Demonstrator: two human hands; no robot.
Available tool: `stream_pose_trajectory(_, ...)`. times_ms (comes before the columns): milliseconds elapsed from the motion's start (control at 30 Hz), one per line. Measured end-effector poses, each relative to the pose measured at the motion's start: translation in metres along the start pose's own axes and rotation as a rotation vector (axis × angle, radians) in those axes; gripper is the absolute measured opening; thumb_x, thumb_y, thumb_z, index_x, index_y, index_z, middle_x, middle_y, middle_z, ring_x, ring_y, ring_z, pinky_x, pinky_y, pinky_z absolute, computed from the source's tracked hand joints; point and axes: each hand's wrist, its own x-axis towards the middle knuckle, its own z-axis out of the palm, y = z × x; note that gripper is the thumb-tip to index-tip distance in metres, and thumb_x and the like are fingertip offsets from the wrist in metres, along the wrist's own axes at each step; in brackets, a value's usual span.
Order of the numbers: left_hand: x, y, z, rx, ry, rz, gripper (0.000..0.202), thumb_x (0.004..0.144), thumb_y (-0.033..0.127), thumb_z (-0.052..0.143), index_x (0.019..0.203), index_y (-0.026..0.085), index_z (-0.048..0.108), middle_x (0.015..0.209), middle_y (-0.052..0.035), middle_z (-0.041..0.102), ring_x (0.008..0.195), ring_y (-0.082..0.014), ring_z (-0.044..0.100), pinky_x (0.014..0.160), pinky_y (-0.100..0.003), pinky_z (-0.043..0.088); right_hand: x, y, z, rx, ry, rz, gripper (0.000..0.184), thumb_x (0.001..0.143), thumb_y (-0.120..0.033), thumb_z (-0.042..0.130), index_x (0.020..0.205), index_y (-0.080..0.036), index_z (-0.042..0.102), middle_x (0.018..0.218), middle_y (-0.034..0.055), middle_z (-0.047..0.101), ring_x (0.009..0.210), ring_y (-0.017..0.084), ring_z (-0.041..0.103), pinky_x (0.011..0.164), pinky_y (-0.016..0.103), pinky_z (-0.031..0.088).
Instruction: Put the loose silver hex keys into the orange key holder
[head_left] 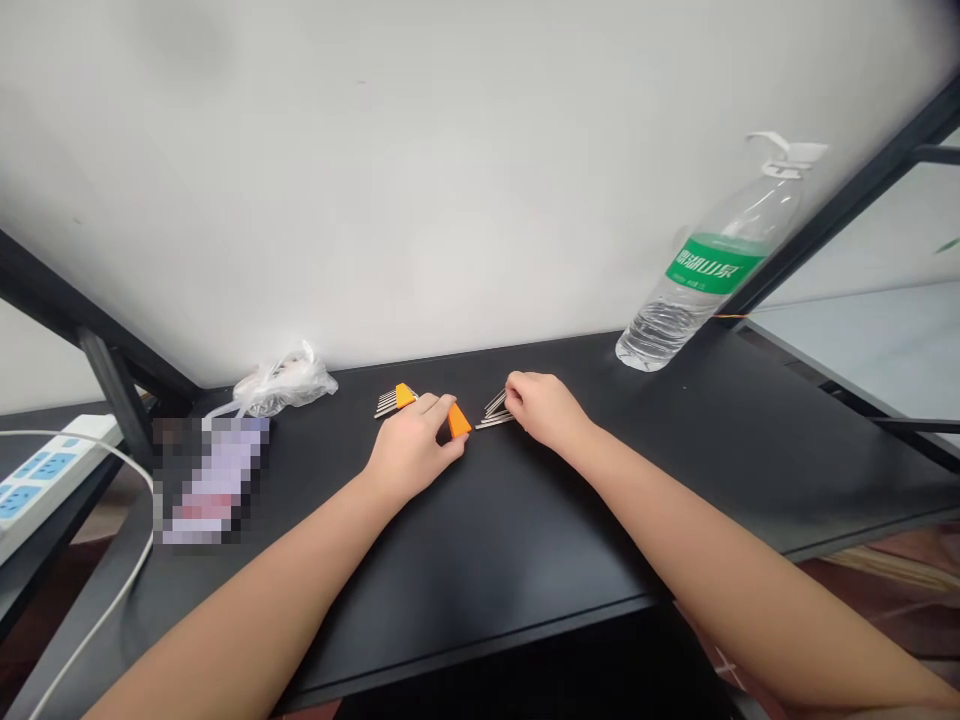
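My left hand (412, 445) rests on the black table with its thumb and fingers closed around an orange plastic holder (460, 420). Just behind that hand lies a second orange piece (405, 395), with a row of thin metal rods (386, 402) pointing left; whether the two orange parts join is hidden under the hand. To the right, my right hand (546, 408) pinches a small bunch of metal hex keys (495, 410), whose ends fan out toward the left hand. A narrow gap separates the orange holder from these keys.
A large water bottle (694, 270) with a green label stands at the back right. Back left lies a crumpled clear plastic bag (285, 382), with a blurred-out flat object (217, 480) before it. A power strip (52, 470) and white cable (139, 560) are at the left.
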Motion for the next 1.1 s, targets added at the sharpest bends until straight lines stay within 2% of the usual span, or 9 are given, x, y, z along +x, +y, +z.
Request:
stream_pose_trajectory(167, -0.001, -0.001, -0.001, -0.019, -0.010, -0.017, 0.039, 0.091, 0.036, 0.067, 0.127, 0.025, 0.061, 0.107, -0.0034, 0.069, 0.094, -0.0201, 0.067, 0.071, -0.029, 0.051, 0.003, 0.008, 0.002, 0.010, -0.030, 0.135, 0.015, 0.090, -0.015, 0.052, 0.077, -0.021, 0.057, 0.077, 0.0041, 0.066, 0.071, 0.017, 0.057, 0.068, 0.028, 0.035)
stream_pose_trajectory(633, -0.002, -0.004, -0.001, -0.010, -0.027, -0.030, 0.043, 0.092, 0.037, 0.067, 0.132, 0.025, 0.059, 0.109, -0.0032, 0.069, 0.094, -0.0202, 0.068, 0.073, -0.030, 0.052, -0.002, 0.023, -0.010, 0.052, -0.094, 0.231, 0.011, 0.086, -0.021, 0.058, 0.078, -0.022, 0.066, 0.082, 0.0031, 0.070, 0.075, 0.017, 0.060, 0.066, 0.027, 0.038)
stream_pose_trajectory(800, -0.002, -0.004, 0.000, -0.010, -0.041, -0.030, 0.043, 0.092, 0.037, 0.067, 0.132, 0.024, 0.059, 0.110, -0.0029, 0.069, 0.093, -0.0198, 0.067, 0.075, -0.030, 0.053, -0.002, 0.025, -0.013, 0.113, -0.039, 0.295, 0.014, 0.087, -0.025, 0.059, 0.074, -0.022, 0.064, 0.076, 0.0015, 0.070, 0.072, 0.017, 0.060, 0.064, 0.027, 0.038)
stream_pose_trajectory(933, -0.002, -0.004, 0.000, -0.014, -0.049, -0.025, 0.043, 0.092, 0.036, 0.067, 0.132, 0.024, 0.059, 0.110, -0.0028, 0.069, 0.093, -0.0195, 0.068, 0.075, -0.030, 0.053, 0.003, 0.024, -0.009, 0.111, 0.015, 0.272, 0.017, 0.090, -0.027, 0.058, 0.075, -0.021, 0.064, 0.079, 0.0016, 0.070, 0.075, 0.017, 0.060, 0.067, 0.028, 0.040)
stream_pose_trajectory(1100, -0.001, -0.004, -0.002, -0.015, -0.049, -0.042, 0.043, 0.092, 0.037, 0.067, 0.132, 0.026, 0.059, 0.110, -0.0027, 0.069, 0.094, -0.0199, 0.068, 0.073, -0.030, 0.053, 0.004, 0.022, -0.008, 0.031, -0.075, 0.222, 0.016, 0.092, -0.027, 0.058, 0.082, -0.022, 0.071, 0.088, 0.0040, 0.070, 0.081, 0.018, 0.061, 0.070, 0.028, 0.041)
